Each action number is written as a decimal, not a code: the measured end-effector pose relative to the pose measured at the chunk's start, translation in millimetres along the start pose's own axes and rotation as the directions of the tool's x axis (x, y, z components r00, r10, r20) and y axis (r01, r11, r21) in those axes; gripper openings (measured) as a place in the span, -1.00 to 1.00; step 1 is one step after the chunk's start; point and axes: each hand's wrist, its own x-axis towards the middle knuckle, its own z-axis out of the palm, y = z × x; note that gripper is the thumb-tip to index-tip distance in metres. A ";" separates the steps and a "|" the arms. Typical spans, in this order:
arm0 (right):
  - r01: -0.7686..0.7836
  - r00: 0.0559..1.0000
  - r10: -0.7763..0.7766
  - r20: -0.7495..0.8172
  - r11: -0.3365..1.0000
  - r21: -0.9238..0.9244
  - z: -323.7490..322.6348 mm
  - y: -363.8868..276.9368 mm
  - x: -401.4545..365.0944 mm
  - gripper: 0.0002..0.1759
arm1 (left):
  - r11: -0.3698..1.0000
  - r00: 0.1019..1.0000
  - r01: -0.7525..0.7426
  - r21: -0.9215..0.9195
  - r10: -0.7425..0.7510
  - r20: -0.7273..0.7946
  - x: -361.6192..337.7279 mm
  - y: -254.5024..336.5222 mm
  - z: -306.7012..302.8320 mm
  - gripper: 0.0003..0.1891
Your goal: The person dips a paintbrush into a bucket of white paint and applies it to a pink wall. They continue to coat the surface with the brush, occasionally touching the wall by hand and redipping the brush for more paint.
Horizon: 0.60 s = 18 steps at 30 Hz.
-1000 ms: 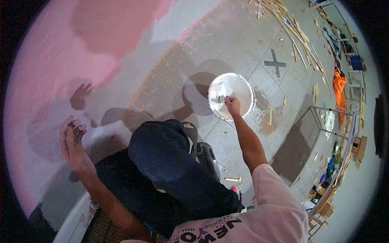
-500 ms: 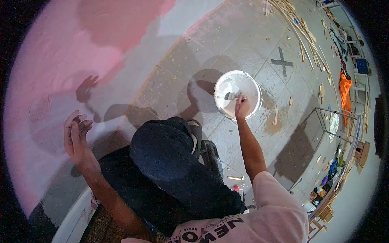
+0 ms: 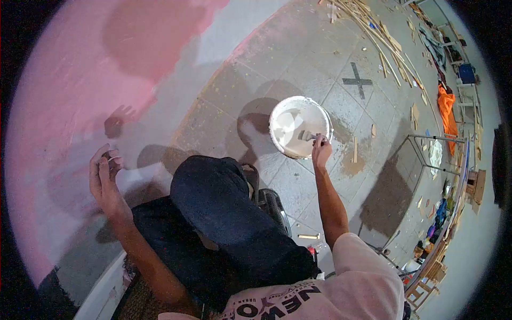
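Observation:
A round white bucket (image 3: 277, 140) stands on the tiled floor, its inner wall coated pale. At its right side my right hand (image 3: 321, 151) is closed on the handle of a paintbrush (image 3: 306, 135), whose bristles are over the inside of the bucket. My left hand (image 3: 108, 178) is raised at the left before the pink and grey wall (image 3: 69, 122). Its fingers are curled around something small with a pale edge, too small to name. My bent knee (image 3: 205, 184) in dark trousers lies between the two hands.
Long wooden strips (image 3: 373, 34) lie at the upper right, near a dark tape cross (image 3: 357, 81). A metal frame (image 3: 434, 136) stands at the right, beside an orange cloth (image 3: 447, 114). Small wood scraps are scattered about the floor.
The bucket and floor have shifted slightly left in view. The brush and my right hand now sit nearer the bucket's right rim. My left hand has barely moved.

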 end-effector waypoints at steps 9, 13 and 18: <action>0.094 0.992 -0.101 -0.078 0.991 -0.091 -2.1 0.0 -4.2 -0.58 | 0.998 0.998 -0.062 0.001 0.062 0.032 -4.8 -3.2 -4.5 -0.68; 0.137 0.988 -0.141 -0.064 0.989 -0.064 1.8 42.6 7.7 -0.56 | 0.995 0.994 -0.093 0.024 0.091 0.057 -9.7 1.3 -6.6 -0.68; 0.157 0.984 -0.166 -0.062 0.979 -0.131 -5.3 43.0 13.4 -0.54 | 0.995 0.994 -0.098 -0.021 0.099 0.041 -14.0 4.5 -11.7 -0.70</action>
